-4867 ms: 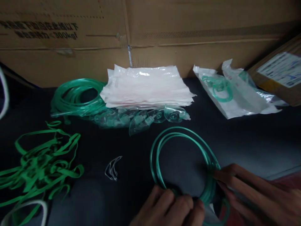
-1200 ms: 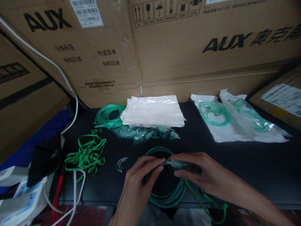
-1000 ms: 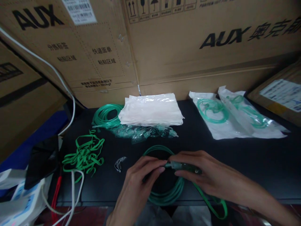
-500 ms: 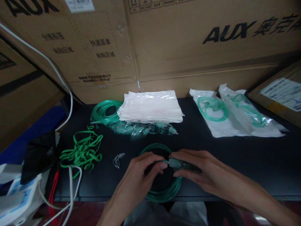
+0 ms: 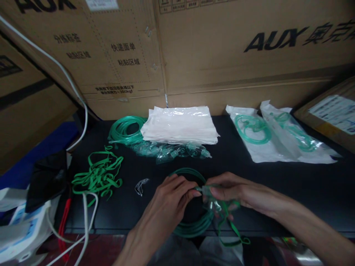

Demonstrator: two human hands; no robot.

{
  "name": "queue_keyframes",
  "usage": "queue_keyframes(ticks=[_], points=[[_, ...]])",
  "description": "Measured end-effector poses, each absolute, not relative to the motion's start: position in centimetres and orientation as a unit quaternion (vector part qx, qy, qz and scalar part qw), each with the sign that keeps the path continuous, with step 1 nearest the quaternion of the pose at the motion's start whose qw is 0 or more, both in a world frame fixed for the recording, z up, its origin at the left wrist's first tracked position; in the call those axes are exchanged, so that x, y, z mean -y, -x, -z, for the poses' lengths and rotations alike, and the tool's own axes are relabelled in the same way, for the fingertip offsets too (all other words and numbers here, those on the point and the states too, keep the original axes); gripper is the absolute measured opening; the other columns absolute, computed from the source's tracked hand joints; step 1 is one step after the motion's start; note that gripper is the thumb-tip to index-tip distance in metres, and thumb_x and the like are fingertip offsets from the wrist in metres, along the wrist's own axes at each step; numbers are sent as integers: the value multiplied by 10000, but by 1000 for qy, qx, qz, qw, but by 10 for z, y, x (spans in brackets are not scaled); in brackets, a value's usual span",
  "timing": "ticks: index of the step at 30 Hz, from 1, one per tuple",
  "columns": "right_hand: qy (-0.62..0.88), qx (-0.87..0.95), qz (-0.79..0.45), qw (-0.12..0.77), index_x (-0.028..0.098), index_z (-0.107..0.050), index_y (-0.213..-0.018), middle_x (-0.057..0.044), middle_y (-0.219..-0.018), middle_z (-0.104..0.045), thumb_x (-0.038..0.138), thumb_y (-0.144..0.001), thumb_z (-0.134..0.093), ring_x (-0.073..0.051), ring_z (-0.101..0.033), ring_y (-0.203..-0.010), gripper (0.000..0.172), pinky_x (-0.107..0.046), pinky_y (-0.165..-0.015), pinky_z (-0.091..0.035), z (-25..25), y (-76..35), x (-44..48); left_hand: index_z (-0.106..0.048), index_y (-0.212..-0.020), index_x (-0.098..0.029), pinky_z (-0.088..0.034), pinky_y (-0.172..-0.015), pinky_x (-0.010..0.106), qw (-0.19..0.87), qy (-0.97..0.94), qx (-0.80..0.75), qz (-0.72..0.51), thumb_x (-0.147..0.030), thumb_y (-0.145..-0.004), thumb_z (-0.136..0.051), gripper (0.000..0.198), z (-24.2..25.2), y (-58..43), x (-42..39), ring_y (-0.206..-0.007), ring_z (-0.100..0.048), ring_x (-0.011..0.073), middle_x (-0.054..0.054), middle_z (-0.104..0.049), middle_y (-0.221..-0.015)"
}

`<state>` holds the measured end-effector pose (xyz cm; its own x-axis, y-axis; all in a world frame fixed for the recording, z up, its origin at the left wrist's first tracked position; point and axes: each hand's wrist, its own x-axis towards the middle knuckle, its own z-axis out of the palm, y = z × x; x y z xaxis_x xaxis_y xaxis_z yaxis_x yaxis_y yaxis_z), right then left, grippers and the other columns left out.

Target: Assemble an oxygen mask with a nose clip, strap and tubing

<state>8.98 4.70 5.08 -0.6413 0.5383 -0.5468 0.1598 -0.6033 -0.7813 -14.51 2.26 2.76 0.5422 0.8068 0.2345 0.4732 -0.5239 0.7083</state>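
1. The left hand (image 5: pixel 169 201) and the right hand (image 5: pixel 231 190) meet near the front edge of the black table (image 5: pixel 291 184).
2. Both pinch a clear mask (image 5: pixel 212 197) between finger and thumb. It sits over a green tube coil (image 5: pixel 191 225), and a green strap (image 5: pixel 230 236) hangs from it past the table edge.
3. Bare table lies to the right of the hands.
4. Two plastic bags (image 5: pixel 280 138) at the back right each hold a green tube.
5. One stack of flat white bags (image 5: pixel 180 125) lies by the cardboard boxes (image 5: pixel 222 55).
6. One pile of green straps (image 5: pixel 97 177) lies on the left, and more tubes (image 5: pixel 124 129) lie behind it.
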Motion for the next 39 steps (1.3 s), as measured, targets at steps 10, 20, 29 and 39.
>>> queue_keyframes(ticks=[10, 20, 29, 39], points=[[460, 526, -702, 136, 159, -724, -939, -29, -802, -694, 675, -865, -664, -137, -610, -656, 525, -258, -620, -501, -52, -94, -36, -646, -1127, -249, -455, -841, 316, 291, -809, -422, -289, -249, -1063, -508, 152, -20, 144, -20, -928, -614, 168, -5, -671, -1036], [450, 640, -607, 136, 174, -731, -1014, -5, -841, -692, 533, -967, -612, -147, -582, -744, 381, -232, -634, -432, -62, -92, -31, -643, -1125, -235, -484, -768, 325, 247, -830, -411, -284, -137, -1042, -497, 195, -20, 144, -17, -862, -616, 187, 10, -680, -978], [450, 731, -470, 206, 212, -714, -1195, -54, -1066, -752, 380, -1017, -582, -221, -704, -974, 279, -296, -859, -551, -50, -80, -21, -669, -1146, -217, -520, -763, 320, 243, -831, -419, -273, -18, -975, -503, 310, -23, 147, -15, -851, -639, 191, 27, -682, -972], [316, 933, 43, 166, 25, -530, -1368, -179, -1118, -743, -7, -957, -396, -320, -724, -1037, 433, -459, -885, -635, -30, -89, -15, -688, -1026, -202, -495, -734, 265, 305, -817, -425, -242, 14, -949, -500, 296, -31, 145, -20, -834, -646, 165, 13, -661, -918]])
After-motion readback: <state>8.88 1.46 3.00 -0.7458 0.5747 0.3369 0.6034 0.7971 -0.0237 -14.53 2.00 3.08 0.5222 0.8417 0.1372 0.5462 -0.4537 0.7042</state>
